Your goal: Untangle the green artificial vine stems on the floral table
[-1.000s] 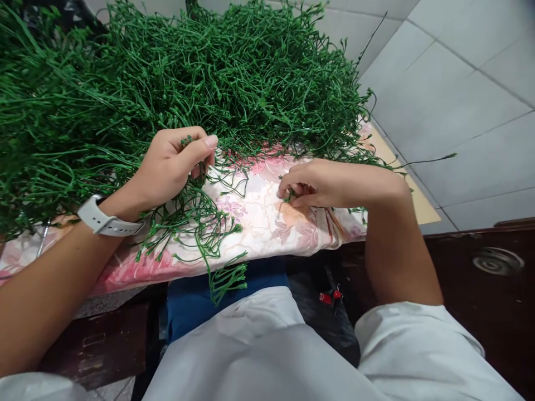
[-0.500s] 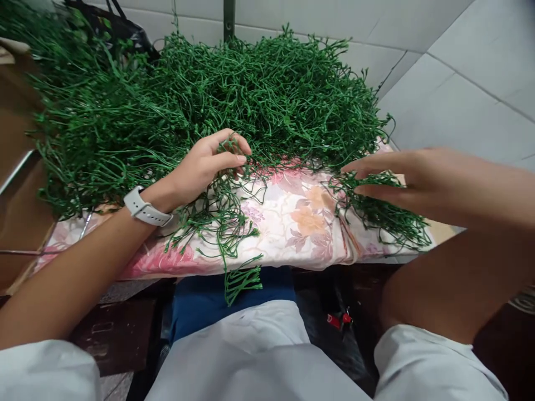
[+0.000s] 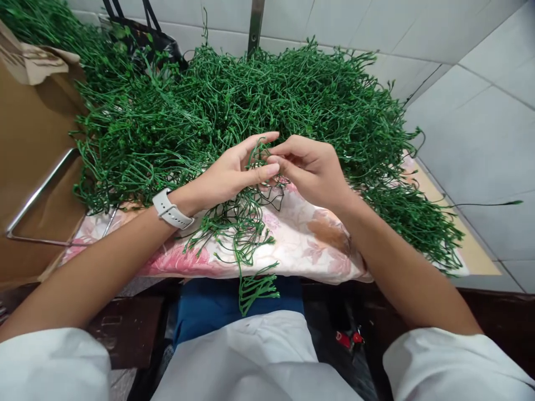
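Note:
My left hand, with a white watch on the wrist, is curled around a few thin green artificial stems. My right hand meets it from the right, thumb and forefinger pinched together at those stems; the exact spot they grip is partly hidden. Below my left hand a loose tangle of stems lies on the flowered cloth. One comb-like green sprig hangs over the cloth's front edge.
A large heap of green stems fills the back. A separate bundle lies at the right. At left stand a cardboard box and a bent metal rod. A black bag sits by the tiled wall.
My right hand has moved left from the right-hand bundle to my left hand and now pinches there. My left hand stays around the stems. The view has shifted slightly.

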`<state>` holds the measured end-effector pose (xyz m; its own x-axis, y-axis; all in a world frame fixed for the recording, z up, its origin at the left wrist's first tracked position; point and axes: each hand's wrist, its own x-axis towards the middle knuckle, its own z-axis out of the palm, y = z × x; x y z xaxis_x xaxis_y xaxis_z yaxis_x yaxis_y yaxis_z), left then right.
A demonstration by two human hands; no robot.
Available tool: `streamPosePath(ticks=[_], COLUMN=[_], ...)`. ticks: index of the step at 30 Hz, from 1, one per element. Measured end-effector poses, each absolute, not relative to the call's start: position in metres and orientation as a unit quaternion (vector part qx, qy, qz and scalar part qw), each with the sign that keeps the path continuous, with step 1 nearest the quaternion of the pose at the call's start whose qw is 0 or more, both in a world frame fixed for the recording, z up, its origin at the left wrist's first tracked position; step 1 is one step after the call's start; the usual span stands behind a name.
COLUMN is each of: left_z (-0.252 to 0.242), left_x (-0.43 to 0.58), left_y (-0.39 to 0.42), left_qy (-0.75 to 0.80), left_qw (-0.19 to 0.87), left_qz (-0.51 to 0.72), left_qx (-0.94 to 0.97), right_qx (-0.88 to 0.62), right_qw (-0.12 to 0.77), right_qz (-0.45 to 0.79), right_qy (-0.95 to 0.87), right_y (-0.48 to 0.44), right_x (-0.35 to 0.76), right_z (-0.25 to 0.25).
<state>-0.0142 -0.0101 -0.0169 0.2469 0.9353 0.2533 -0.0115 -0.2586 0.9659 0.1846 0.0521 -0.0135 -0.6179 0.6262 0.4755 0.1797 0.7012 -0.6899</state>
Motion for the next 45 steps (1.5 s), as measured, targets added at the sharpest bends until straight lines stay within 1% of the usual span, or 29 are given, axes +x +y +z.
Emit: streamPosePath(ticks=[3,7,14,22,26,30,35,41,45], left_z=[-0.017,-0.016,-0.017,-0.009,-0.007,-0.011,-0.012,-0.012,-0.014], left_x=[-0.014,-0.015,-0.014,-0.010,-0.008,-0.009,-0.011,-0.012,-0.009], left_y=[-0.009,-0.008,-0.007,-0.014,-0.015,-0.011,-0.008,-0.009,-0.010], left_qy=[0.380,0.410,0.409,0.399,0.413,0.385,0.351,0.350,0.347], left_qw=[0.474,0.427,0.377,0.410,0.374,0.350,0.334,0.306,0.309], left_qz=[0.498,0.518,0.528,0.501,0.532,0.558,0.538,0.538,0.549], left_qx=[0.618,0.618,0.642,0.650,0.638,0.646,0.690,0.703,0.694], right_qx=[-0.265,-0.268,-0.241,-0.218,-0.192,-0.152,-0.133,-0.122,-0.103], right_qw=[0.398,0.413,0.401,0.388,0.373,0.377,0.370,0.363,0.354], right_qz=[0.317,0.354,0.411,0.474,0.519,0.570,0.631,0.630,0.650], right_qy=[-0.819,-0.795,-0.783,-0.760,-0.745,-0.714,-0.669,-0.675,-0.665], right_y=[0.054,0.059,0.049,0.048,0.047,0.048,0.051,0.049,0.049], right_x=[0.190,0.194,0.193,0.190,0.190,0.188,0.186,0.186,0.181], right_z=[-0.016,-0.014,-0.011,-0.012,-0.010,-0.011,-0.013,-0.013,-0.014])
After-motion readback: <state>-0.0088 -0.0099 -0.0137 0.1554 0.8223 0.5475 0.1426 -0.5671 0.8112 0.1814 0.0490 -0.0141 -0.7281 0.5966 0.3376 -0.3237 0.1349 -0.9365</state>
